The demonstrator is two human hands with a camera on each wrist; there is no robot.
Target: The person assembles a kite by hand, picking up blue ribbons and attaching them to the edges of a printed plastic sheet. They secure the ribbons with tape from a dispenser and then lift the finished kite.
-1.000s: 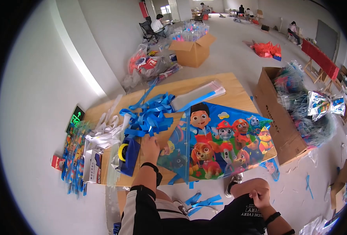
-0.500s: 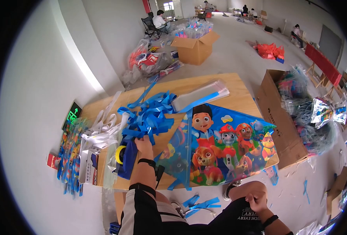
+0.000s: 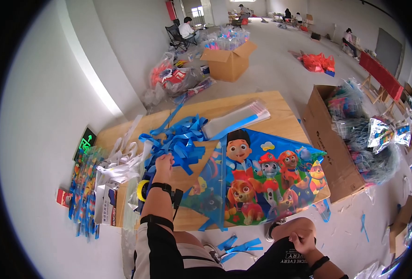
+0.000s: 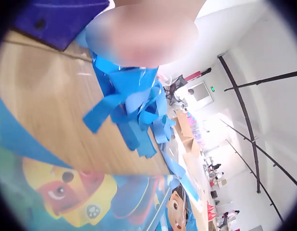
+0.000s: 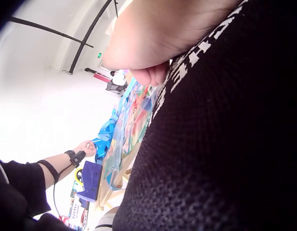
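My left hand (image 3: pixel 164 163) has curled fingers at the near edge of a heap of blue ribbon (image 3: pixel 180 135) and pinches some of it. The left wrist view blurs these fingers, and blue strips (image 4: pixel 139 108) hang just below them. To the right lie triangular plastic pennants (image 3: pixel 271 181) printed with cartoon puppies and a boy. Beside my left forearm sits a blue tape dispenser (image 5: pixel 92 180) with a yellow roll (image 3: pixel 142 189), partly hidden by that arm in the head view. My right hand (image 3: pixel 303 238), holding nothing, rests loosely curled on my thigh.
White ribbon (image 3: pixel 122 162) and colourful printed strips (image 3: pixel 83 195) lie at the table's left end. A stack of clear bags (image 3: pixel 238 118) rests at the back. A carton (image 3: pixel 329 153) of wrapped goods stands right of the table (image 3: pixel 271 103). Blue scraps (image 3: pixel 241 243) lie on the floor.
My left hand has moved forward and left from the bare wood beside the pennants, past the tape dispenser, to the blue ribbon. My right hand stays on the thigh.
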